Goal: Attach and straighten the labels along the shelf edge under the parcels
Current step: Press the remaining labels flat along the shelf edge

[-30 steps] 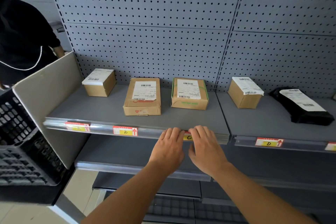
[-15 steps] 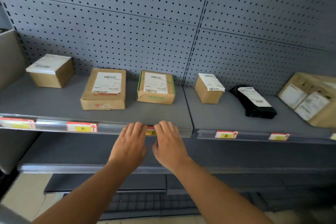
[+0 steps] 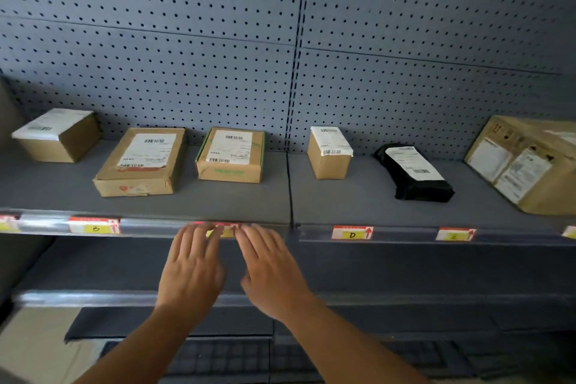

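Note:
Red, white and yellow labels sit in the clear strip along the grey shelf edge (image 3: 149,225). Label B (image 3: 94,225) is at the left, label D (image 3: 352,232) and label E (image 3: 455,234) at the right. The label between B and D (image 3: 227,228) lies under the green-taped box (image 3: 230,154) and is partly hidden by my fingers. My left hand (image 3: 193,265) and my right hand (image 3: 271,268) are flat, fingers spread, fingertips touching the strip at either end of that label. Neither hand holds anything.
Several parcels stand on the shelf: a small box (image 3: 57,134), a flat box (image 3: 141,162), a small upright box (image 3: 328,151), a black bag (image 3: 413,173) and a large box (image 3: 526,162). Pegboard backs the shelf. A lower shelf (image 3: 93,298) lies beneath.
The view has swung right, so the person and crate at the left are gone and the large box has appeared. My hands stay on the same label; their fingers are spread a little wider.

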A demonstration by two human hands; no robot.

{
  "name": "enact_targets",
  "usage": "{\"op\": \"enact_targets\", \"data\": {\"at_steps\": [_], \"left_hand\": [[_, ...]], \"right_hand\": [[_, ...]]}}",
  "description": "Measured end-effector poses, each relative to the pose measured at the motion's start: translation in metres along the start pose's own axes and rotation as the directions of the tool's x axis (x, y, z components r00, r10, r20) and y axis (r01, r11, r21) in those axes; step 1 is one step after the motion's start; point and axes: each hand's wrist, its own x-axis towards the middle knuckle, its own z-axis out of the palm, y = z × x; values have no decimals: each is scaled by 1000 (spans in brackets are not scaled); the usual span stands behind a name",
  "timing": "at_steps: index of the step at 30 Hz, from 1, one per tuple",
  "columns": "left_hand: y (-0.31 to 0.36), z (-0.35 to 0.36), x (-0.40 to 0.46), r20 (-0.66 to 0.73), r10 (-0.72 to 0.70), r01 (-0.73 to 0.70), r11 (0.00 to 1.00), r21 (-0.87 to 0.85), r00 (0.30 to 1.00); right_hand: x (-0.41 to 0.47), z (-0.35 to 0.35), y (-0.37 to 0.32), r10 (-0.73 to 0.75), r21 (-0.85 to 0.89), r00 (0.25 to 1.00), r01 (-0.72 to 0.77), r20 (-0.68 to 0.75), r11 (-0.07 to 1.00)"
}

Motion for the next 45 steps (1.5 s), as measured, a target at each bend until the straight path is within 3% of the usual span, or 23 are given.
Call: {"op": "enact_targets", "data": {"at_steps": [4, 8, 12, 24, 32, 45], "left_hand": [[95, 4, 17, -1, 177, -177, 984, -33, 984], [185, 4, 37, 29, 160, -157, 984, -88, 987], [224, 11, 38, 101, 172, -167, 984, -60, 980], [230, 30, 26, 154, 203, -203, 979, -12, 967], [238, 25, 36, 82, 189, -186, 982, -41, 979], [230, 28, 35, 125, 210, -208, 978, -29, 970]], "right_hand": [[-62, -18, 78, 64, -40, 997, -66, -37, 997], [-109, -45, 144, 125, -66, 991, -128, -57, 990], [-130, -57, 176, 121, -80, 993, -121, -2, 989], [-134, -61, 184, 118, -147, 985, -99, 126, 984], [-129, -64, 186, 70, -178, 995, -56, 72, 982], [-125, -60, 187, 62, -136, 997, -56, 38, 989]]}}
